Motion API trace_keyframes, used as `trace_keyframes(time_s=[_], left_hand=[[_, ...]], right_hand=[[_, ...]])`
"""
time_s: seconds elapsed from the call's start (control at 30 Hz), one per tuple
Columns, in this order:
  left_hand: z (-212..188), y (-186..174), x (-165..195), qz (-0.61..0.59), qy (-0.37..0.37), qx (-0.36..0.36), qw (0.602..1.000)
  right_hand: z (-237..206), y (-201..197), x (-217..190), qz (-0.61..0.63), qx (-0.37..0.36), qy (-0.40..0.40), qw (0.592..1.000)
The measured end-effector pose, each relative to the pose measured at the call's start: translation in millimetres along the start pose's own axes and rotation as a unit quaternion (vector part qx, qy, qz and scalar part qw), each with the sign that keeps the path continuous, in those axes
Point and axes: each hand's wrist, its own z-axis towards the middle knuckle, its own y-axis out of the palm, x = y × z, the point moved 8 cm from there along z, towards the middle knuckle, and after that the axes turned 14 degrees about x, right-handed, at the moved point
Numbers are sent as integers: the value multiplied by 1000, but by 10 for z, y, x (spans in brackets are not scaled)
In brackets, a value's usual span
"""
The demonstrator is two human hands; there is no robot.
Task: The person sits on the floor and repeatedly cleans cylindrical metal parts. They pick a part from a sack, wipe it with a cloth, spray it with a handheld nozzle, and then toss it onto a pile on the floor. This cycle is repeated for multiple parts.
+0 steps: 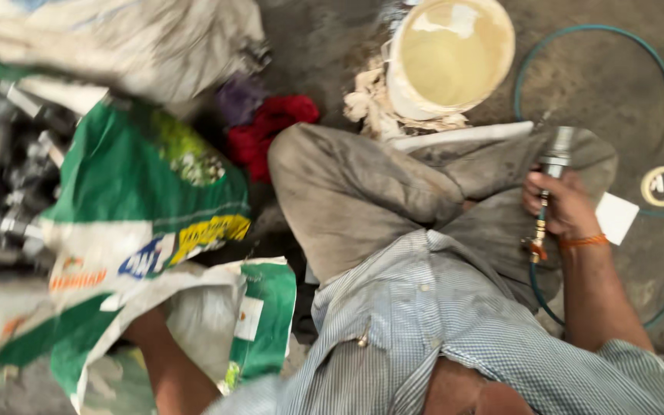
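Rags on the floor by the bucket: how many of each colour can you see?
Red rag: 1
Purple rag: 1
Cream rag: 1
Total: 3 rags, all lying on the floor next to the bucket.

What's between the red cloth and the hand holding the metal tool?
In the head view, the person's bent knee in grey trousers lies between the red cloth and the right hand gripping the metal tool.
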Motion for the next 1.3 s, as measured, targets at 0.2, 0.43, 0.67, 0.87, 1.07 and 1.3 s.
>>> trace_keyframes(time_s=[0.2,0.43,0.67,0.87,1.07,1.3], left_hand=[[-927,-756,250,-111,258,27,959],[-1628,-2474,835,-686,270,16,676],[-2417,-1748,3395,-829,-44,-375,412],[-3793,-1702,4803,-809,70,-491,316],[-4293,-1820,4818,-725,221,-425,494],[-4418,-3051,4681,-647,597,-393,267]], right_hand=[[67,266,188,-130,14,-28,991],[57,690,246,-40,-67,7,997],[-423,1023,-537,-195,-105,-298,929],[-670,1236,-715,-405,-29,-324,855],[-664,1159,-776,-410,-2,-397,821],[-689,1068,-507,13,-375,-122,919]])
